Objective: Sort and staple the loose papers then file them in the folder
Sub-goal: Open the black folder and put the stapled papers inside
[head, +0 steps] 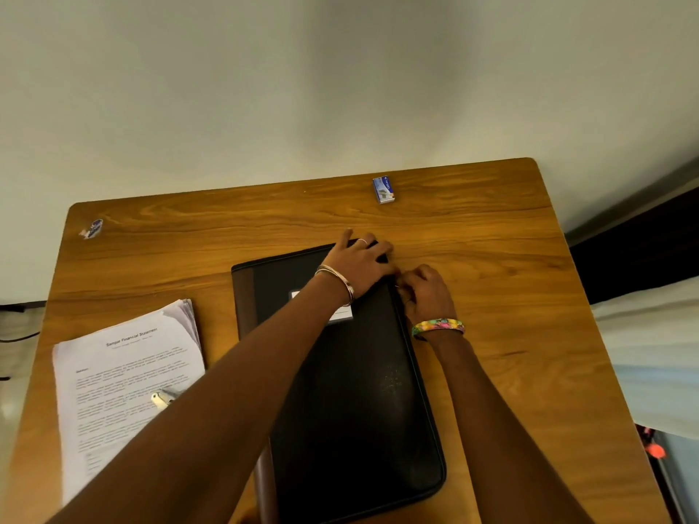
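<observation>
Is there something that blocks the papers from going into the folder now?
Yes. The folder lies shut, so its cover is in the way. Both hands are at its far right corner: left hand on top, right hand at the edge. A stapler rests on the papers.

Dim, warm light — soft focus, wide-angle bending at edges.

I count one black folder [348, 391], one stack of papers [125, 380], one stapler [163, 399], one small staple box [384, 189], and my two hands: left hand [359, 264], right hand [425, 293].
</observation>
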Tool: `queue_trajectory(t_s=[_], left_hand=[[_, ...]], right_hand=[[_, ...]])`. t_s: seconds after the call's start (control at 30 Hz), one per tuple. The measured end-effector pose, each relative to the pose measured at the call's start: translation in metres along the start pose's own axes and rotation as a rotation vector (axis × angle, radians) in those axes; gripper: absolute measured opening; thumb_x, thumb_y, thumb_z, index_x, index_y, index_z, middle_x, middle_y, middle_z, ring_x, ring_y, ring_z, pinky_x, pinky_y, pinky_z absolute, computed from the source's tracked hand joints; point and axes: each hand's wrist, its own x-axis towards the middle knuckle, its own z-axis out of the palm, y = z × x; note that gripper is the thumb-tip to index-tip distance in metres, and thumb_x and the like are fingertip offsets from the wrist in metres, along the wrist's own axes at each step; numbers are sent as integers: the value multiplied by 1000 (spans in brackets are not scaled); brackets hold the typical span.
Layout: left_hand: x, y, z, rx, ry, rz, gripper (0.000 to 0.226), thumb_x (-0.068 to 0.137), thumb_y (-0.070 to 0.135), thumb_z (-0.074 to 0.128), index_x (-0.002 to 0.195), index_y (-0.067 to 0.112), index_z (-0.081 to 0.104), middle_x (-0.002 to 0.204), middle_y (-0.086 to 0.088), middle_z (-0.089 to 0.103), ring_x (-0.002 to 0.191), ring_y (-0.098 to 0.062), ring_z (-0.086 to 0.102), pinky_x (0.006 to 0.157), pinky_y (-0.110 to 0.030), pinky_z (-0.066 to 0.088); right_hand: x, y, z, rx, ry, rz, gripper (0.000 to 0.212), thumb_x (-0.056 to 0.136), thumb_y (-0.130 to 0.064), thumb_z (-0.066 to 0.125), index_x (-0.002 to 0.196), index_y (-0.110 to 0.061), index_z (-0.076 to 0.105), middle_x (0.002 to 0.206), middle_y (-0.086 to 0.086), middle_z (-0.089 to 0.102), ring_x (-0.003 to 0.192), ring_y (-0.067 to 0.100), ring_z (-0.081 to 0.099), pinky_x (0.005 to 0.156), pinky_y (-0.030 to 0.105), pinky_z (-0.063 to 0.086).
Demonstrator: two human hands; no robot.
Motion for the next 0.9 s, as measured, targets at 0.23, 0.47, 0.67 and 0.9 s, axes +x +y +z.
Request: queue_trajectory(t_s=[0.23,0.47,0.67,0.9], left_hand=[[10,9,-15,44,-111,26,43,94,23,50,134,28,38,145,-5,29,136,-34,24,93,-52,45],[6,23,-13,-25,-116,-4,46,94,12,47,136,26,34,149,-8,19,141,-39,9,105,-59,31],[-3,50,-5,-19,-63,-44,45,96,15,45,136,28,31,151,-9,13,142,-41,2,104,-57,32],[-7,64,-6,-51,-71,-8,49,95,12,45,138,30,29,153,-8,10,142,-40,-4,104,-58,30]], right_hand=[[-5,-1,-11,-192,-66,26,21,83,-10,59,104,-11,63,109,7,57,108,27,51,82,38,40],[-57,9,-7,-119,-219,39,32,80,-7,59,111,-16,58,113,5,54,110,24,48,90,36,40],[-84,11,-13,-121,-213,52,36,80,-5,61,115,-12,58,113,8,54,108,25,48,86,35,44],[-112,7,-14,-205,-198,171,41,81,-8,60,120,-17,54,122,4,49,114,25,48,88,38,42]])
